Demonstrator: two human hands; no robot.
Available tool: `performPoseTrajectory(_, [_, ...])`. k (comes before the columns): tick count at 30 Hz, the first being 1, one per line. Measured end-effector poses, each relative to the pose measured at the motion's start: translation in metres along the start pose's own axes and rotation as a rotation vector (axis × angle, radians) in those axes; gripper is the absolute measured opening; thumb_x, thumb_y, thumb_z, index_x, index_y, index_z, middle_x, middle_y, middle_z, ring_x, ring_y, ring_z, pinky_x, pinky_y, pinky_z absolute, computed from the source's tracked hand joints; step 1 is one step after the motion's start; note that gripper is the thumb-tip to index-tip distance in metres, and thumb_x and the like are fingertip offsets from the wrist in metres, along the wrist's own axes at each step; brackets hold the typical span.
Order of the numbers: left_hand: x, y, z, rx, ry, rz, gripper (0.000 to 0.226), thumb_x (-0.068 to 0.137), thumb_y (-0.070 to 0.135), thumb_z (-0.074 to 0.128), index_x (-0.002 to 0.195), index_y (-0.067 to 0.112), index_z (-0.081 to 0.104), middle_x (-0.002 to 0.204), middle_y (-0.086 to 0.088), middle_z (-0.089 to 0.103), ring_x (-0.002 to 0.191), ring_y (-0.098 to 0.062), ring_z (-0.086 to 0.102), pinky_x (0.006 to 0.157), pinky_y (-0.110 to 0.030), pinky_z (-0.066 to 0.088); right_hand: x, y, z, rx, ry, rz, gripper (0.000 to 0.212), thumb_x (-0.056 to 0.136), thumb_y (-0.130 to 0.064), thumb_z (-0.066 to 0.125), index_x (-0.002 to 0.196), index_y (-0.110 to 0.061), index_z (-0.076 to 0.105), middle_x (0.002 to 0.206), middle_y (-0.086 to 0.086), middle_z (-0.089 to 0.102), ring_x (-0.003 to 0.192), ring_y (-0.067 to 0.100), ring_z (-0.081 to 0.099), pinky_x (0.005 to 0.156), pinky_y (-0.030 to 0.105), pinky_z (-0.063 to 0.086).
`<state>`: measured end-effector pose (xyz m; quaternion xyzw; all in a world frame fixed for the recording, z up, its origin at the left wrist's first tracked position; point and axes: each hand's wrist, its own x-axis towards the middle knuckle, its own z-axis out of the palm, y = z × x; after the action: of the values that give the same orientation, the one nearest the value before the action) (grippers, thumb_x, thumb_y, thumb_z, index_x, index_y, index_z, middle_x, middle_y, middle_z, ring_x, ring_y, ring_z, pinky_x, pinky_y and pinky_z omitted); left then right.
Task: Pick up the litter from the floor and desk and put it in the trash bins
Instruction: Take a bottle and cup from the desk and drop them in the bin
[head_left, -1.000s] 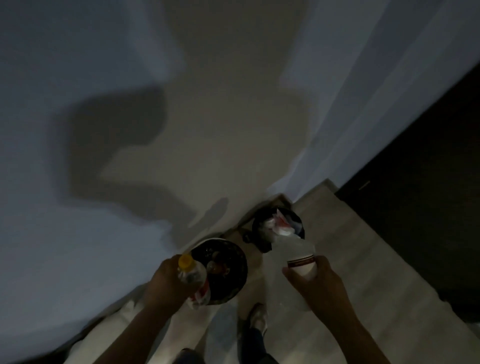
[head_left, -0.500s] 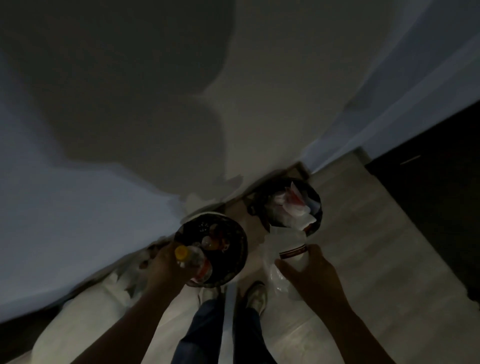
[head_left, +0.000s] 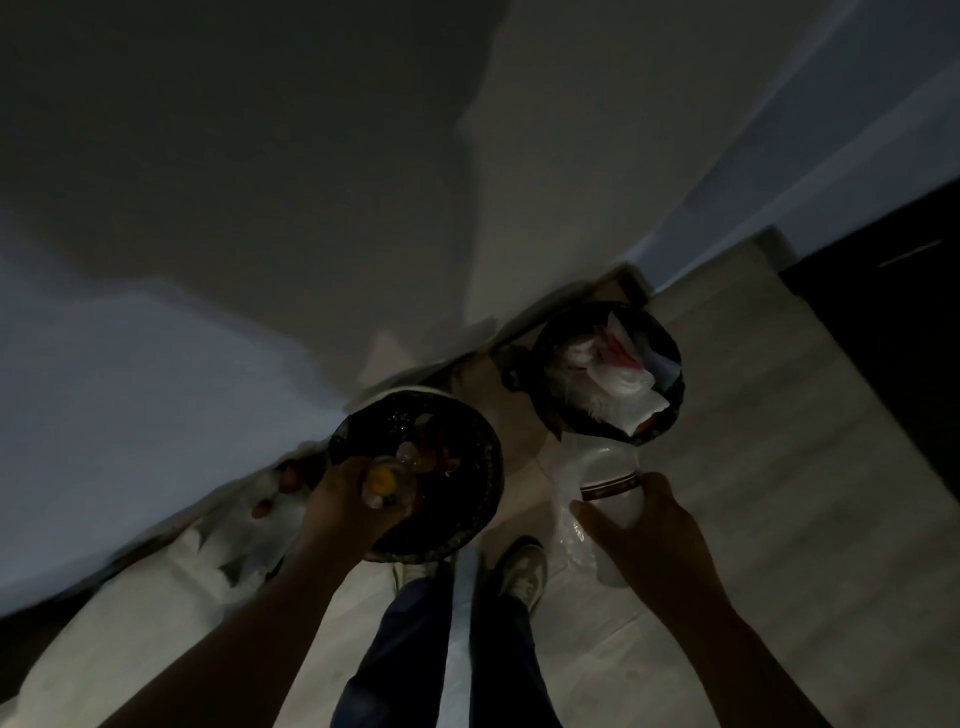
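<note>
Two round dark trash bins stand on the floor against the wall. My left hand (head_left: 345, 506) grips a clear plastic bottle with a yellow cap (head_left: 383, 480) over the near rim of the left bin (head_left: 478, 499), which holds bottles and other litter. My right hand (head_left: 641, 530) holds a white paper cup with a dark band (head_left: 610, 488) together with crumpled clear plastic (head_left: 569, 525), just in front of the right bin (head_left: 545, 384). That bin is filled with white paper and plastic.
My shoes (head_left: 522, 564) stand just behind the bins on a pale wood floor. Crumpled white material (head_left: 249, 540) lies at the wall's foot left of the bins. A dark cabinet or doorway (head_left: 883, 332) is at the right. The room is dim.
The view has closed in on the bins. My left hand moved the bottle forward over the left bin's rim. My right hand carried the cup nearer to the right bin.
</note>
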<state>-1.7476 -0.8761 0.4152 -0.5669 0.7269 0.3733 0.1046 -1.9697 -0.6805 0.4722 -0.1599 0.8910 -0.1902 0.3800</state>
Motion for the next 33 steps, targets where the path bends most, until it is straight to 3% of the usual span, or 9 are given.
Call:
performPoseTrajectory(7, [0.009,0.005,0.007,0.094,-0.140,0.109,0.040,0.070,0.027,0.080,0.105,0.018,0.063,0.080,0.022,0.047,0.074,0.004,0.051,0.057,-0.008,0.030,0.016,0.008,0.005,0.049,0.015,0.055,0.072,0.067,-0.053,0.078,0.121,-0.021,0.043,0.102,-0.008,0.050,0.087,0.007,0.053,0.070,0.022,0.047])
performPoseTrajectory(9, [0.012,0.010,0.011,0.149,-0.215,0.139,0.052,0.072,0.030,0.079,0.118,0.015,0.059,0.097,0.013,0.059,0.086,0.001,0.054,0.067,-0.007,0.034,0.024,0.010,0.004,0.087,0.036,0.080,0.069,0.067,-0.056,0.077,0.117,-0.023,0.042,0.100,-0.008,0.051,0.082,0.005,0.052,0.068,0.022,0.046])
performPoseTrajectory(12, [0.018,0.025,0.019,0.161,-0.309,0.118,0.064,0.076,0.034,0.075,0.131,0.017,0.048,0.120,0.001,0.060,0.111,-0.013,0.057,0.090,-0.023,0.045,0.045,0.011,-0.002,0.081,0.061,0.123,0.074,0.070,-0.056,0.075,0.124,-0.017,0.043,0.100,-0.007,0.049,0.087,0.010,0.053,0.072,0.026,0.048])
performPoseTrajectory(15, [0.029,0.039,0.028,0.190,-0.328,0.154,0.055,0.078,0.038,0.071,0.126,0.018,0.053,0.119,0.003,0.059,0.109,-0.011,0.057,0.087,-0.023,0.044,0.075,0.010,-0.010,0.064,0.075,0.111,0.073,0.075,-0.053,0.072,0.128,-0.012,0.043,0.108,0.000,0.055,0.090,0.012,0.053,0.074,0.027,0.045])
performPoseTrajectory(18, [0.042,0.052,0.037,0.210,-0.317,0.193,0.040,0.079,0.040,0.069,0.113,0.021,0.059,0.109,0.006,0.060,0.102,-0.009,0.057,0.082,-0.022,0.041,0.108,0.006,-0.016,-0.067,0.051,0.036,0.076,0.082,-0.051,0.066,0.139,-0.012,0.036,0.127,0.011,0.052,0.106,0.020,0.056,0.084,0.032,0.049])
performPoseTrajectory(21, [0.060,0.061,0.048,0.214,-0.301,0.202,0.031,0.079,0.040,0.069,0.104,0.023,0.060,0.098,0.010,0.061,0.099,-0.010,0.058,0.083,-0.024,0.043,0.150,0.003,-0.016,0.045,0.077,0.071,0.076,0.077,-0.059,0.066,0.134,-0.013,0.042,0.118,0.006,0.059,0.103,0.022,0.059,0.082,0.032,0.048])
performPoseTrajectory(24, [0.080,0.068,0.061,0.232,-0.302,0.212,0.035,0.079,0.042,0.069,0.108,0.024,0.061,0.104,0.008,0.064,0.103,-0.011,0.059,0.090,-0.030,0.048,0.194,0.002,-0.009,0.066,0.059,0.028,0.085,0.077,-0.053,0.072,0.143,-0.015,0.035,0.131,0.009,0.053,0.115,0.027,0.054,0.088,0.034,0.046])
performPoseTrajectory(28, [0.108,0.072,0.079,0.255,-0.270,0.240,0.039,0.080,0.042,0.068,0.111,0.022,0.061,0.108,0.005,0.064,0.102,-0.012,0.058,0.090,-0.029,0.047,0.239,0.020,0.009,0.034,0.111,0.043,0.090,0.075,-0.055,0.072,0.143,-0.012,0.032,0.131,0.013,0.054,0.116,0.031,0.054,0.094,0.043,0.049])
performPoseTrajectory(33, [0.138,0.073,0.106,0.219,-0.248,0.287,0.033,0.082,0.037,0.068,0.108,0.019,0.061,0.105,0.004,0.065,0.099,-0.012,0.059,0.085,-0.027,0.047,0.277,0.054,0.046,-0.225,0.138,0.066,0.100,0.079,-0.063,0.062,0.151,-0.014,0.013,0.152,0.017,0.028,0.138,0.037,0.030,0.110,0.055,0.031])
